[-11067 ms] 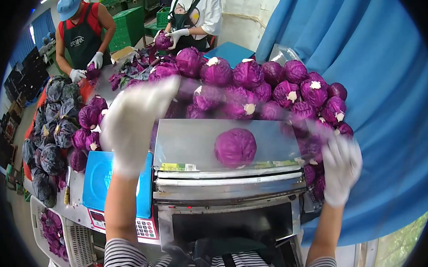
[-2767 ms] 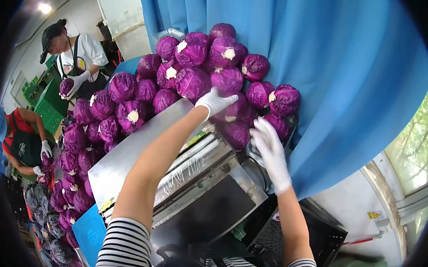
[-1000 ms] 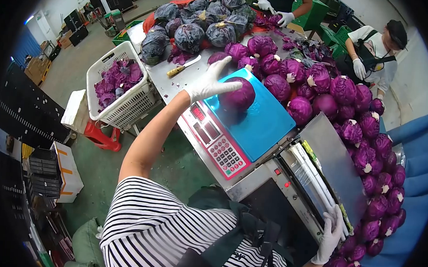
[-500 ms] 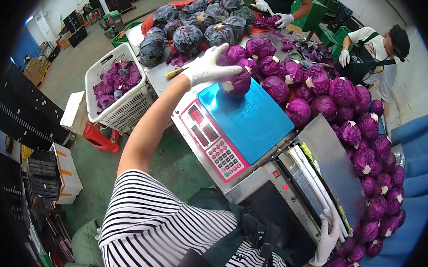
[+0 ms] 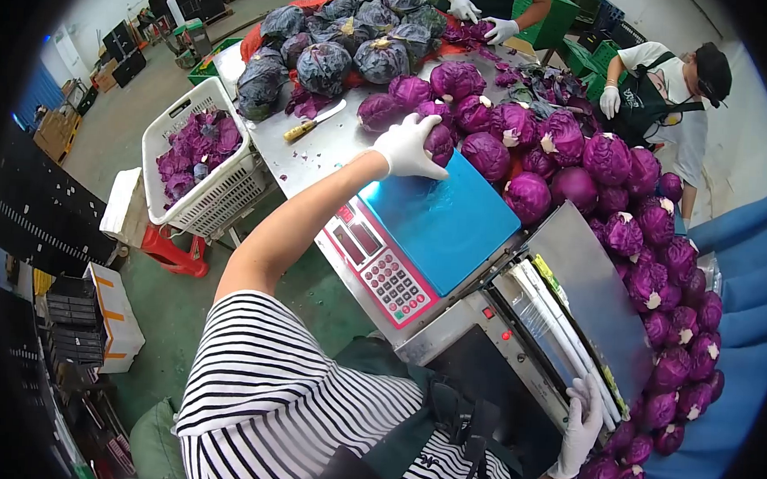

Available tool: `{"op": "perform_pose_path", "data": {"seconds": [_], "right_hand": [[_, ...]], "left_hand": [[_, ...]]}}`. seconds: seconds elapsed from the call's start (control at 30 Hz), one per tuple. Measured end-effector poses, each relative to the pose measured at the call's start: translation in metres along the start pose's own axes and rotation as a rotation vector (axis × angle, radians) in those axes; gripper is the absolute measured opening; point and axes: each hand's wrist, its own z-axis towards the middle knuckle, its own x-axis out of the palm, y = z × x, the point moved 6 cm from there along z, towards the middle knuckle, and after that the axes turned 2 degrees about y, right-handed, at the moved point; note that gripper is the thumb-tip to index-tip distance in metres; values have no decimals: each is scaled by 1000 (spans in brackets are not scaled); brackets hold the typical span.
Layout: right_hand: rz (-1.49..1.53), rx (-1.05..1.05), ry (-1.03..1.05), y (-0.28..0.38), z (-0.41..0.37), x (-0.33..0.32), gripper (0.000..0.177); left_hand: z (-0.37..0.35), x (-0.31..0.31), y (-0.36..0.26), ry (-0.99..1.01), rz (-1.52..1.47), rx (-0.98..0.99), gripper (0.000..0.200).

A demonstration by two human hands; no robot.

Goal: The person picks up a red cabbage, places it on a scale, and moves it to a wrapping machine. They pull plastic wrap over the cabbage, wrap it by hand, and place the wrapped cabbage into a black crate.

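My left hand [image 5: 411, 148], in a white glove, is over the blue weighing plate [image 5: 461, 230] of a pink-framed scale. Its thumb and fingers are curved round a red cabbage [image 5: 440, 144], which the hand partly hides. Another red cabbage [image 5: 379, 113] lies just behind that hand. At the lower right, my gloved right hand [image 5: 582, 428] rests by the end of the white rollers [image 5: 559, 324] of a film-wrapping machine, fingers extended and thumb apart, holding nothing I can see.
Trimmed red cabbages [image 5: 607, 159] are heaped along the right side. Untrimmed dark cabbages [image 5: 324, 68] lie at the back, near a yellow-handled knife [image 5: 301, 131]. A white basket [image 5: 218, 200] of leaves stands left. Across the table are a co-worker's gloved hands [image 5: 500, 31] and another person [image 5: 664, 93].
My left hand, spread over a cabbage on the scale before, has closed its fingers round a cabbage near the plate's back edge. My right hand stays by the rollers. The view has shifted slightly.
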Motion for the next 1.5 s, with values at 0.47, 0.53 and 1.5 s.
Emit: {"op": "perform_pose_path", "data": {"seconds": [0.47, 0.53, 1.5], "right_hand": [[33, -55, 40, 21, 3, 7, 43], [41, -93, 75, 32, 10, 14, 45], [456, -98, -114, -3, 138, -29, 77]], "left_hand": [[-42, -32, -11, -106, -1252, 6, 89], [-54, -37, -51, -83, -1332, 104, 85], [-55, 141, -322, 429, -465, 870, 112]]}}
